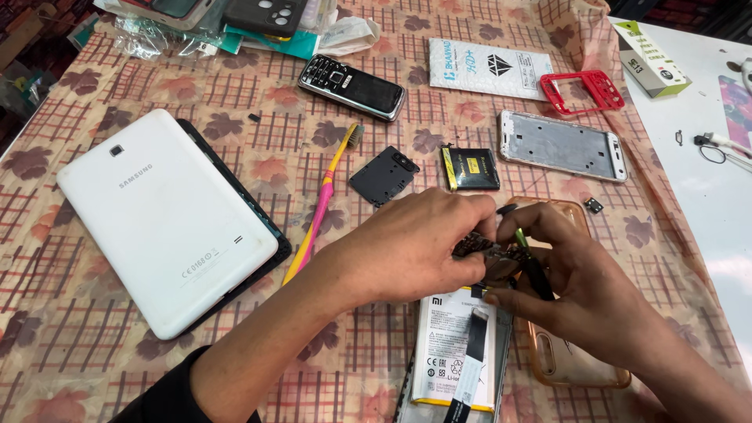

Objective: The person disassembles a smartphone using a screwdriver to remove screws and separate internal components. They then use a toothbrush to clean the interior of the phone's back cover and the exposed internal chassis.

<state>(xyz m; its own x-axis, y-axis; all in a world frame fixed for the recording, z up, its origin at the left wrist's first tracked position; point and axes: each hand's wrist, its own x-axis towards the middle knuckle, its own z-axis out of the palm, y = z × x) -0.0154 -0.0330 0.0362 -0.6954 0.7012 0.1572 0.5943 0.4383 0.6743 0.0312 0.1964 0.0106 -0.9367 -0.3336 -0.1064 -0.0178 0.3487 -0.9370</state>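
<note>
Fingers of left hand and right hand pinched shut around small circuit board above opened phone

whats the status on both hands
Left hand pinching circuit board. Right hand holding dark tool on it. Open phone below; nothing blocking.

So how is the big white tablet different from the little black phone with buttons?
The white tablet is far bigger than the black button phone. The tablet lies back up, showing a plain white shell with a small camera; the phone lies face up, showing a keypad and a dark screen. The tablet's back sits skewed off its black front part; the phone looks whole. Both lie flat on the patterned tablecloth, away from the hands.
</note>
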